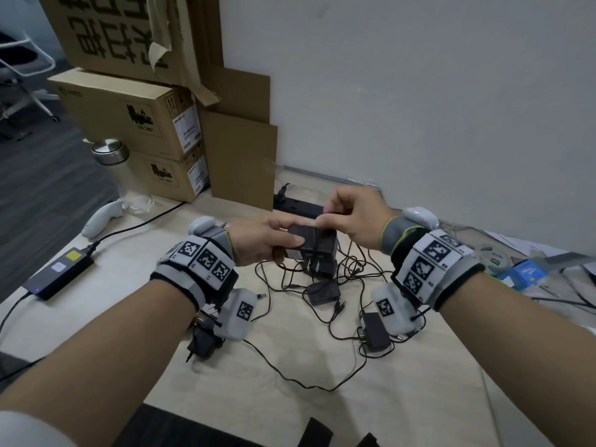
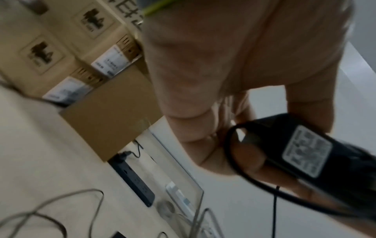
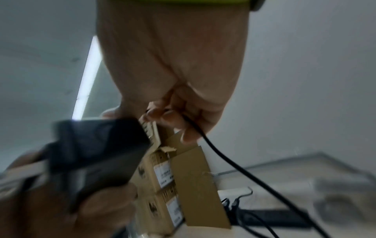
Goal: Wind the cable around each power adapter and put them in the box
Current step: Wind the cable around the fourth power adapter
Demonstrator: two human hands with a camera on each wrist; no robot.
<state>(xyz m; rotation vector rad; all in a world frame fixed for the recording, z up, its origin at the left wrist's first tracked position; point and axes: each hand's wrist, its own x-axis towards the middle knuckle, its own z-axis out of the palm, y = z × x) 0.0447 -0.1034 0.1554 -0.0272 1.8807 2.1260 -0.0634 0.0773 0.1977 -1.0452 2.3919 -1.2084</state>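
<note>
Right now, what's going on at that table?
A person is winding an adapter's cable. The left hand grips the black adapter above the table, and the right hand pinches its cable over the top. A few turns already wrap the body. Other adapters lie below in tangled cords, unwound.

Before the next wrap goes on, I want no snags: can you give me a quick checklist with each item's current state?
1. Left hand grips the power adapter firmly: ok.
2. Right hand pinches the cable: ok.
3. Cable already looped round the adapter: ok, one loop shows in the left wrist view.
4. Trailing cable free of the loose adapters on the table: cannot tell, wires overlap.
5. Destination box open and within reach: cannot tell.
</note>
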